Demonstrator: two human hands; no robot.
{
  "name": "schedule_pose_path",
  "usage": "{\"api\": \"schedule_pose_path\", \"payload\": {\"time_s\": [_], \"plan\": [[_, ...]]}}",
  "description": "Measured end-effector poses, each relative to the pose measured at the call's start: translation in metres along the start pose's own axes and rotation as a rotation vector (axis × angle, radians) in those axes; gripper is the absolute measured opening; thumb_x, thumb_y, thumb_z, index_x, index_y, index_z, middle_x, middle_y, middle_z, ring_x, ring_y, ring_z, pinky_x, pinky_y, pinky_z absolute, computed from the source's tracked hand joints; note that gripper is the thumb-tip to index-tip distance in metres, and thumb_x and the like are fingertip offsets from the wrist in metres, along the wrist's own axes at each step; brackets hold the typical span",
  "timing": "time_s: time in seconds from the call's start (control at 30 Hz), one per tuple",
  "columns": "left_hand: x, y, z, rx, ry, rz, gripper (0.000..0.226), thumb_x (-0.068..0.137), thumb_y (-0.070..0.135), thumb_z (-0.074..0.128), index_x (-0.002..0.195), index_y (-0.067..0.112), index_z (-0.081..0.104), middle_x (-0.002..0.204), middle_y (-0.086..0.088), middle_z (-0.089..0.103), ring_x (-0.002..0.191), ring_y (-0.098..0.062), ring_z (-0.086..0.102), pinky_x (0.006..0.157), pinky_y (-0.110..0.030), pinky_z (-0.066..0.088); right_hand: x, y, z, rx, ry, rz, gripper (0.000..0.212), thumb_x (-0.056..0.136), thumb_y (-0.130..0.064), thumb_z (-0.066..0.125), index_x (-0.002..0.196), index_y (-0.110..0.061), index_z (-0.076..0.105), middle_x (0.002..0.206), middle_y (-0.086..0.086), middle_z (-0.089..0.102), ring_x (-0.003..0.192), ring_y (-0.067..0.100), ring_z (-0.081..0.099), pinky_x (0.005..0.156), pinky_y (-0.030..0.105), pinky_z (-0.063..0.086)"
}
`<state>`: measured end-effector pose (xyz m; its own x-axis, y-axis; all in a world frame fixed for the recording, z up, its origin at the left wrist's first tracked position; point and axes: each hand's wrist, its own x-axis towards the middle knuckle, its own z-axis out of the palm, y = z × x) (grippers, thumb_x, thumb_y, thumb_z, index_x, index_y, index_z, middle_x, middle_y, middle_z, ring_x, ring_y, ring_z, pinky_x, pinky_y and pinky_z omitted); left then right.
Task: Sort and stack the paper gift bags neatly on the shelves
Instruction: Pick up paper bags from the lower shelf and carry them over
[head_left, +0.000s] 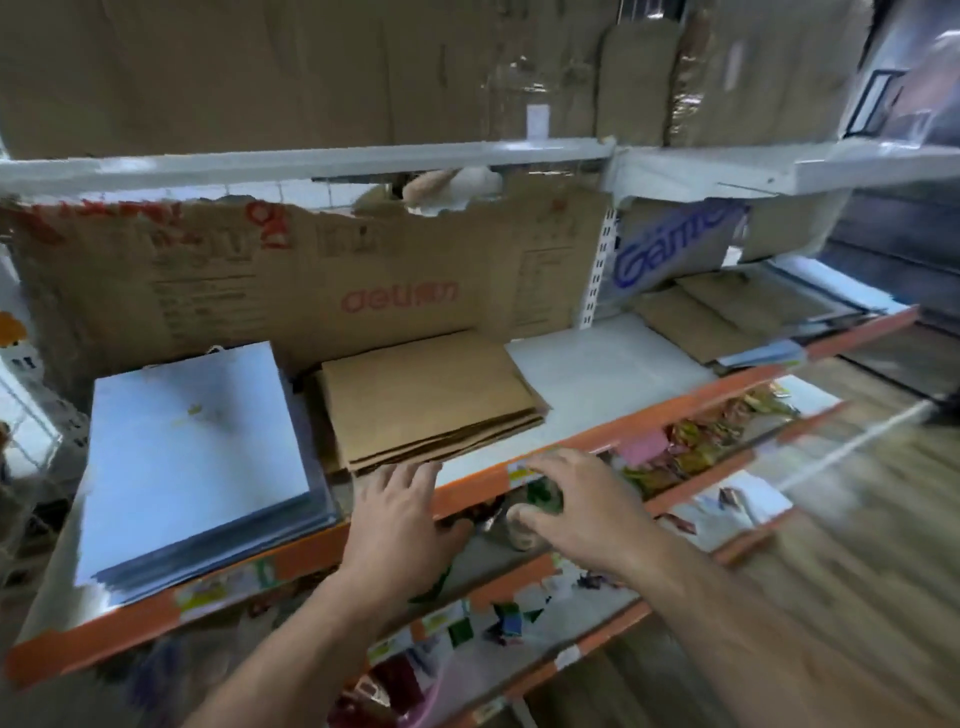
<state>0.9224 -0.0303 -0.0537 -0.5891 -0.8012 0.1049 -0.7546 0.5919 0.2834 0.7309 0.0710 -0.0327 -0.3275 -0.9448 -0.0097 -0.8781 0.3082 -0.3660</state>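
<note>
A stack of flat white gift bags (192, 467) lies on the left of the orange-edged shelf (597, 439). Beside it, in the middle, is a lower stack of flat brown paper bags (426, 397). My left hand (405, 525) hovers with straight fingers at the shelf's front edge, just below the brown stack, and holds nothing. My right hand (571, 504) is close to its right, over the shelf edge, its fingers loosely curled and holding nothing. More brown bags (727, 322) lie flat on the neighbouring shelf to the right.
Bare white shelf board (597, 369) lies right of the brown stack. A torn cardboard sheet (311, 280) lines the back. Lower shelves (519, 613) hold small colourful packets. Cardboard boxes (363, 67) fill the upper shelf. Wooden floor (857, 519) is at the right.
</note>
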Motion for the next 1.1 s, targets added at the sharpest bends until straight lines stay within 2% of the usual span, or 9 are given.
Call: {"api": "schedule_pose_path", "payload": {"time_s": [0.33,0.5,0.77,0.97,1.1], "plan": [[0.044,0.203,0.054,-0.084,-0.081,0.100,0.068,0.091,0.060,0.053,0.148,0.027,0.035,0.149,0.005,0.042,0.138,-0.022,0.030,0.117,-0.037,0.027,-0.049,0.201,-0.073,0.039,0.071,0.095,0.060,0.089,-0.056,0.056,0.144,-0.034,0.046,0.146,-0.010,0.044,0.135,0.011,0.039,0.109,0.030,0.037],[0.067,0.285,0.083,-0.078,-0.087,0.134,0.076,0.088,0.063,0.053,0.153,0.030,0.030,0.156,0.007,0.036,0.142,-0.021,0.027,0.120,-0.036,0.023,-0.066,0.276,-0.107,0.059,0.105,0.148,0.057,0.093,-0.051,0.057,0.145,-0.033,0.045,0.149,-0.012,0.041,0.137,0.008,0.037,0.108,0.025,0.032],[0.131,0.372,0.123,-0.078,-0.133,0.214,0.071,0.089,0.065,0.051,0.149,0.031,0.035,0.153,0.007,0.040,0.140,-0.020,0.029,0.120,-0.039,0.026,-0.054,0.375,-0.132,0.112,0.163,0.251,0.055,0.090,-0.055,0.056,0.141,-0.037,0.048,0.143,-0.016,0.047,0.131,0.008,0.044,0.101,0.027,0.040],[0.212,0.440,0.163,-0.133,-0.181,0.299,0.073,0.090,0.064,0.051,0.152,0.033,0.031,0.156,0.007,0.036,0.144,-0.020,0.027,0.121,-0.044,0.023,-0.017,0.452,-0.159,0.101,0.155,0.321,0.049,0.092,-0.046,0.060,0.140,-0.034,0.051,0.140,-0.016,0.046,0.128,0.008,0.046,0.095,0.021,0.036],[0.280,0.484,0.192,-0.200,-0.147,0.367,0.065,0.087,0.061,0.052,0.145,0.035,0.041,0.146,0.006,0.047,0.133,-0.019,0.038,0.112,-0.040,0.035,0.029,0.513,-0.179,0.100,0.187,0.374,0.050,0.091,-0.047,0.061,0.138,-0.033,0.052,0.139,-0.016,0.050,0.128,0.008,0.049,0.103,0.026,0.040]]}}
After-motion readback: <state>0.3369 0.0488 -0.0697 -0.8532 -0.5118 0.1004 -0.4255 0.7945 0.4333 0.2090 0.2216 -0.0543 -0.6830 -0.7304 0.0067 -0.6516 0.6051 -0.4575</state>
